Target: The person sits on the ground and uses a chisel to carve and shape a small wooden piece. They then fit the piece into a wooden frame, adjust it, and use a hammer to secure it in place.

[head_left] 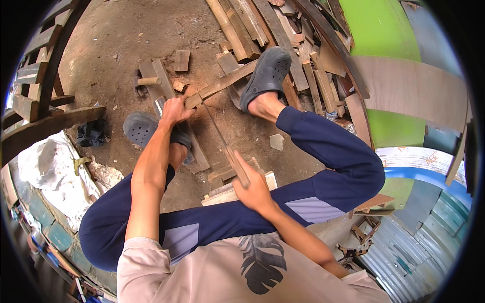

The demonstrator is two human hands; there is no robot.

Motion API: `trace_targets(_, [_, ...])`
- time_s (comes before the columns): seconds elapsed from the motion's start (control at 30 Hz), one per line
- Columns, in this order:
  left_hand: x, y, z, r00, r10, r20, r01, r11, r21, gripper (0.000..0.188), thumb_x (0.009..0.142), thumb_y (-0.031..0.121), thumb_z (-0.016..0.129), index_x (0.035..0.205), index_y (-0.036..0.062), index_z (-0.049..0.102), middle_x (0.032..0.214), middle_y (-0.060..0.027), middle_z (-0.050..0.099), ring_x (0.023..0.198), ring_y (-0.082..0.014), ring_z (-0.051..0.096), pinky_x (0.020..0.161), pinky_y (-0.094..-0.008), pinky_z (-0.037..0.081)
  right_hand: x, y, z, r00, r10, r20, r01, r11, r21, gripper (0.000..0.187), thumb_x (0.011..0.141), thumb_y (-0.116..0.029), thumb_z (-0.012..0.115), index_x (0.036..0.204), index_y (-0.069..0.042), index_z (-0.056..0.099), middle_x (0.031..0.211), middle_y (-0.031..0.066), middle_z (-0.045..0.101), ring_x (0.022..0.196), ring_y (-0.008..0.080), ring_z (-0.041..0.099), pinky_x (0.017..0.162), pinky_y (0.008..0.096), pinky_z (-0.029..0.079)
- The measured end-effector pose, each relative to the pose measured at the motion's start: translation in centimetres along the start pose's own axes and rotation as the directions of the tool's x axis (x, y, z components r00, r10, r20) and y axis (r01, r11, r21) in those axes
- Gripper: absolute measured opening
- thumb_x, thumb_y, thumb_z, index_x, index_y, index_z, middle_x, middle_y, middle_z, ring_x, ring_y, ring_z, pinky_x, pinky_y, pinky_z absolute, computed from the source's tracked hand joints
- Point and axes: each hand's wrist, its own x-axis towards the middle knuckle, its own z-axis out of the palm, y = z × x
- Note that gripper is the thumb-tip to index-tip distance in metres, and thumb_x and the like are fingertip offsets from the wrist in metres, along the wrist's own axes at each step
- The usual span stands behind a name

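Observation:
I sit low over a dirt floor with my knees apart. My left hand (175, 109) grips the near end of a long wooden strip (227, 81). The strip's far end lies pinned under my right foot in a grey clog (268, 73). My right hand (252, 187) is closed on the wooden handle of a hand saw (222, 139). Its thin blade runs up and left to the strip, just beside my left hand. My left foot in its grey clog (144, 129) rests on a flat board.
Short wood blocks and offcuts (182, 59) lie on the dirt (116, 45) ahead. A heap of planks and scrap wood (298, 45) fills the upper right beside a curved green panel (381, 30). A wooden frame (40, 76) stands at left, with corrugated metal sheet (404, 247) at lower right.

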Motion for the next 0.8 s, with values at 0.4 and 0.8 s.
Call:
trace_targets(0.4, [0.2, -0.1, -0.1, 1.000, 0.002, 0.002, -0.002, 1.000, 0.001, 0.061, 0.069, 0.042, 0.074, 0.117, 0.0055, 0.073, 0.085, -0.0264, 0.072, 0.085, -0.0429, 0.070, 0.081, -0.0490, 0.056, 4.8, 0.2, 1.9, 0.977, 0.212, 0.037, -0.211, 0.977, -0.023, 0.069, 0.084, -0.013, 0.062, 0.150, -0.004, 0.045, 0.078, 0.0305, 0.065, 0.069, 0.0392, 0.069, 0.070, 0.0437, 0.053])
trace_targets(0.8, [0.5, 1.2, -1.4, 0.997, -0.051, 0.065, 0.052, 0.999, -0.010, 0.068, 0.068, 0.045, 0.075, 0.123, 0.0057, 0.070, 0.095, -0.0253, 0.073, 0.094, -0.0412, 0.071, 0.085, -0.0476, 0.055, 1.5, -1.2, -4.4, 0.981, 0.193, -0.030, -0.196, 0.973, -0.125, 0.070, 0.081, -0.009, 0.067, 0.149, -0.010, 0.050, 0.076, 0.0320, 0.064, 0.075, 0.0477, 0.068, 0.072, 0.0492, 0.053])
